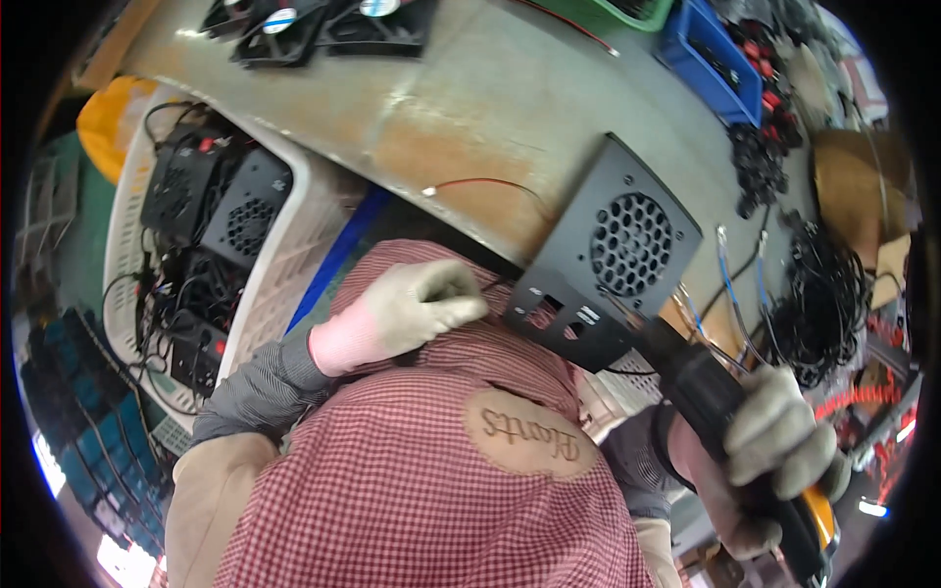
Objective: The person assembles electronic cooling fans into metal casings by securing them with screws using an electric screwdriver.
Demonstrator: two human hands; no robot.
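Observation:
A black metal panel point(567, 257) with a round honeycomb vent and small cut-outs sits tilted at the table's near edge. My gloved right hand point(779, 441) grips a black and orange power screwdriver point(698, 384). Its bit points left across the panel, just below the vent; whether the tip touches the metal is unclear. To the left of the panel, in front of my checked apron, my gloved left hand point(397, 312) has its fingers curled together. Anything pinched in them is too small to make out. A thin red and black wire point(490, 181) with a white plug lies beside the panel.
On the left stands a white plastic basket point(284, 211) of black vented units and cables. Black fans point(377, 34) lie at the table's far side. A blue bin point(714, 69), a green bin point(627, 8) and a heap of black cables point(818, 294) are farther right.

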